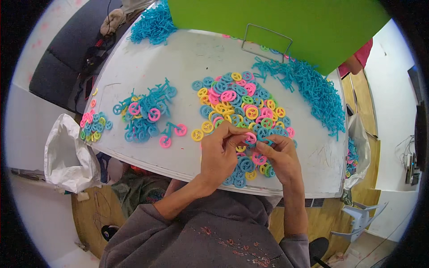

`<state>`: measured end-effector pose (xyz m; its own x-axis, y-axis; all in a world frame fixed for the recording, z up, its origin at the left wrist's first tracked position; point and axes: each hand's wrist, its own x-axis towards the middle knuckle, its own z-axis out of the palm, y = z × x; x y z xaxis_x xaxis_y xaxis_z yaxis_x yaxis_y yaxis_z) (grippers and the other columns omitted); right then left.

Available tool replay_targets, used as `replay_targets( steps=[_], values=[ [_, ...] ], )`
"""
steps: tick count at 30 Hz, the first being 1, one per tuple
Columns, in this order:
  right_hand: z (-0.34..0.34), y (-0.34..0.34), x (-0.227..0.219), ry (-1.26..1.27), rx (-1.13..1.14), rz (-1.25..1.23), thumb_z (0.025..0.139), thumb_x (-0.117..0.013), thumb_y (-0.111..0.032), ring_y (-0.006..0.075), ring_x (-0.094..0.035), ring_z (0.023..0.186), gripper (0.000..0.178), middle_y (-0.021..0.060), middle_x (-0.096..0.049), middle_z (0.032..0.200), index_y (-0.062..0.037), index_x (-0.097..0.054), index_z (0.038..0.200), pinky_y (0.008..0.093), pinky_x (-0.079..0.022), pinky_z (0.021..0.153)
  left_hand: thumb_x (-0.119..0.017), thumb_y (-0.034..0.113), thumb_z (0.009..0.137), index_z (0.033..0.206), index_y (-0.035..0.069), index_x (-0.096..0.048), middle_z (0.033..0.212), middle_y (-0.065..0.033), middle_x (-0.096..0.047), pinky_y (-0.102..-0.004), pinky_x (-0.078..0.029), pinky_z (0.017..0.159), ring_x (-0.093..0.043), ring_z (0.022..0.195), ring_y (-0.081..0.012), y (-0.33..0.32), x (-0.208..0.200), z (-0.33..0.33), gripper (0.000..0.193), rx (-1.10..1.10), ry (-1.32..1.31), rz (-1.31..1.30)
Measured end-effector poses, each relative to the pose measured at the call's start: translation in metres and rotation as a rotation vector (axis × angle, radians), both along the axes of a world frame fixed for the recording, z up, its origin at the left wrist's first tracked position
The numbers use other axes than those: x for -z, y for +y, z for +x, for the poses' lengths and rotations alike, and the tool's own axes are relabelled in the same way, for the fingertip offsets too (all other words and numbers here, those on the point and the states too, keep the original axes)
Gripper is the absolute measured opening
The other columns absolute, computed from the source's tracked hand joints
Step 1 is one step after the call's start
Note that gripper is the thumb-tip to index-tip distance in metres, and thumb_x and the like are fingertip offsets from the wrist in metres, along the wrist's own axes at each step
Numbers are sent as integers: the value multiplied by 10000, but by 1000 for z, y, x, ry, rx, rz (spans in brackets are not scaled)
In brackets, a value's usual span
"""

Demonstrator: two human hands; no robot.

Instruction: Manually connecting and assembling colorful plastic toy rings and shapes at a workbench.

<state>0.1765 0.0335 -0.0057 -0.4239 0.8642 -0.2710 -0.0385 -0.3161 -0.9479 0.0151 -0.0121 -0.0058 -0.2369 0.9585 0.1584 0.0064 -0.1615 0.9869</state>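
My left hand [218, 156] pinches a small pink plastic wheel [250, 138] between thumb and fingertips, over the near part of a loose heap of wheels. Close beside it, my right hand [286, 161] grips a blue plastic stem piece [265, 141], partly hidden by the fingers. The two parts meet or nearly meet; I cannot tell which. Around and beyond both hands spreads the heap of pink, blue, yellow and green wheels [228, 96]. To the left lies a pile of blue stems with wheels on them [147, 107], with one such piece [165, 141] nearer my left hand.
Blue stems form a long pile [313, 91] at the right and another [154, 24] at the far left of the white table [187, 58]. A green panel [277, 18] with a wire stand rises behind. White sacks [67, 152] flank the table. Another person's arm [354, 64] shows at right.
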Motion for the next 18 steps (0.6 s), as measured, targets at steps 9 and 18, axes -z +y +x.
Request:
replay_targets(
  steps=[9, 18],
  values=[
    [-4, 0, 10, 307, 0, -297, 865, -626, -56, 209, -666, 847, 122, 107, -678, 909, 6, -633, 970, 310, -524, 753, -379, -118, 890, 911, -15, -502, 906, -137, -669, -285, -527, 752, -646, 840, -164, 3, 1, 0, 162, -34, 59, 80],
    [-16, -3, 1, 223, 71, -235, 849, -667, -109, 118, -636, 701, 189, 88, -685, 836, 33, -653, 974, 230, -497, 631, -452, -49, 921, 929, -20, -508, 907, -130, -659, -287, -535, 749, -638, 852, -161, 5, 0, 2, 63, -71, -59, 6]
  ],
)
